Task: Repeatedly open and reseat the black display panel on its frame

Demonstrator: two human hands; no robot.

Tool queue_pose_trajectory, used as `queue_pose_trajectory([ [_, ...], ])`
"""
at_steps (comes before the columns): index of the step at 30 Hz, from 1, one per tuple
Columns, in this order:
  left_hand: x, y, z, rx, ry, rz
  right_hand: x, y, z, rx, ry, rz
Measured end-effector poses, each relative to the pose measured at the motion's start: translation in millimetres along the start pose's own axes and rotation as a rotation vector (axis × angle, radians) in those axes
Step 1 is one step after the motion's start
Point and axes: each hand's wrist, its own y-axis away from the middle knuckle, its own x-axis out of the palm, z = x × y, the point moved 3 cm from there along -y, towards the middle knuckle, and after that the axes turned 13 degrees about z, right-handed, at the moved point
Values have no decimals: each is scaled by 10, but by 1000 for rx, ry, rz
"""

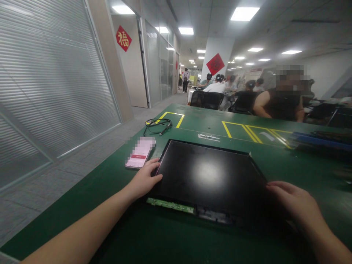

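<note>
A black flat display panel (181, 179) lies screen up on the green table, with a bright reflection in its middle. Along its near edge shows a narrow green circuit board (170, 205). My left hand (145, 179) grips the panel's left edge, its thumb over the frame and the other fingers along the side. At the right edge, my right hand (297, 201) pinches the frame; its fingertips are partly hidden behind the panel's side. Close to my left hand lies a phone (140, 152) with a lit pink screen.
A coiled black cable (158, 125) rests on the green table (110, 194) beyond the phone. Yellow tape marks (242, 132) run along the far part. At the right are blurred dark and blue items (324, 141). A person (283, 99) sits past the far edge.
</note>
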Motion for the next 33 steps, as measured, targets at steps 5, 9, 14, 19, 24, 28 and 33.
queue_pose_trajectory([
  [5,76,-33,92,12,-28,-31,-6,24,68,32,17,7],
  [9,89,-19,66,5,-79,-7,-12,61,125,71,32,-3],
  [14,45,55,-88,21,-108,43,9,49,68,46,13,1],
  [19,63,79,-122,4,-101,50,54,-12,-18,18,28,-35],
  [24,164,32,20,21,-100,35,81,-53,-68,-28,50,-45],
  [28,230,-29,179,41,-105,-8,79,-50,-75,-10,62,-21],
  [33,204,-60,235,-1,-45,-14,63,-49,-66,-16,72,-16],
])
